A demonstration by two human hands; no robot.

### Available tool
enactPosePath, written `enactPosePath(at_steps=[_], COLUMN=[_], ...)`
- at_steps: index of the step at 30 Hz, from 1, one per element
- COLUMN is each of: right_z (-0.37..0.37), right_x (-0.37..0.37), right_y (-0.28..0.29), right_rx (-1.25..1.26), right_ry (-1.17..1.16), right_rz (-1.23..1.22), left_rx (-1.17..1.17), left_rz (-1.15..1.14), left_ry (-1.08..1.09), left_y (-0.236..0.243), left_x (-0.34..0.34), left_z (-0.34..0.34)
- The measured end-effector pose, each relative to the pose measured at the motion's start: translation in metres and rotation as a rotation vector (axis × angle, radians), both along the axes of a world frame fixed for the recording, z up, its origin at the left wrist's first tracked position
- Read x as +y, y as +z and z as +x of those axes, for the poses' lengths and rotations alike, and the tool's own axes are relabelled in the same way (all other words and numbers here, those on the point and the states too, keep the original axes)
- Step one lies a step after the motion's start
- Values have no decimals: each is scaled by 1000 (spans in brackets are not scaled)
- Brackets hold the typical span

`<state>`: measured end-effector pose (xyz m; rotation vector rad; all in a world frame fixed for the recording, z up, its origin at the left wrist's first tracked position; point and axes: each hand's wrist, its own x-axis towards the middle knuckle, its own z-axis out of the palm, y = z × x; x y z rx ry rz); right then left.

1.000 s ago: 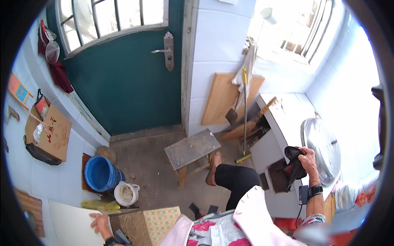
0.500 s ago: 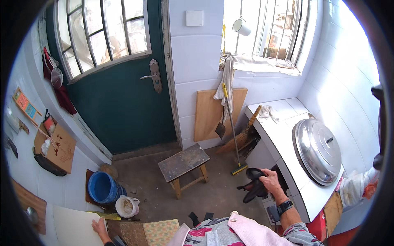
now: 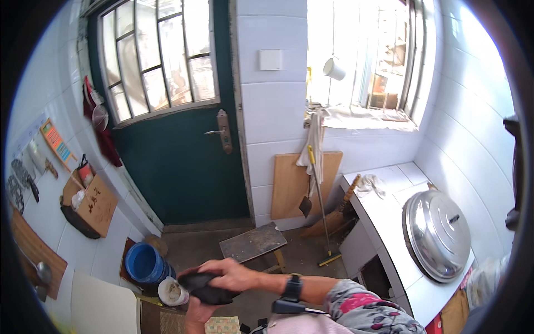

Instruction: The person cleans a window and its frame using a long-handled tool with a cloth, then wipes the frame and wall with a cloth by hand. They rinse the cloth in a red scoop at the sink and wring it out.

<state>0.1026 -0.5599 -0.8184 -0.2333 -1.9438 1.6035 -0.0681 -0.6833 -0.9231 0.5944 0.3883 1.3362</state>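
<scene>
A dark pair of black shoes [image 3: 208, 290], smeared by motion, is in front of me, left of centre. My right hand [image 3: 232, 274] reaches across from the right and grips the shoes from above, its fingers closed over the upper edge. Below them, my left hand [image 3: 198, 313] comes up from the lower edge and meets their underside. Its fingertips are partly hidden by the shoes. A white bucket [image 3: 172, 293] with pale contents stands just behind and left of the hands.
A low wooden stool [image 3: 253, 242] stands ahead. The blue bucket [image 3: 143, 261] is at the left, beside a pale board edge [image 3: 103, 306]. On the right is a tiled counter [image 3: 389, 245] with a large metal lid [image 3: 439, 236]. A broom [image 3: 322, 222] leans near the green door [image 3: 178, 178].
My right hand has carried the black shoes from the right across to the left. The left hand has left the pale board and come to the shoes. The view has tilted up.
</scene>
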Motion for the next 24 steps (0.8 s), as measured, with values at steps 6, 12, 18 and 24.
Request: enactPosePath(at_steps=[6, 12, 18, 24], right_z=[-9, -7, -45, -67], right_x=[-15, -22, -67, -98], right_y=[-19, -46, -71, -67], right_rx=[-112, -314, -343, -433], right_ry=[159, 220, 276, 298], right_rz=[229, -147, -336, -226], left_rx=[311, 276, 265, 244], left_rz=[-10, -262, -343, -241], left_ry=[530, 638, 727, 740], left_y=[29, 23, 17, 0], left_x=[-33, -94, -152, -200], left_z=[12, 12, -15, -34])
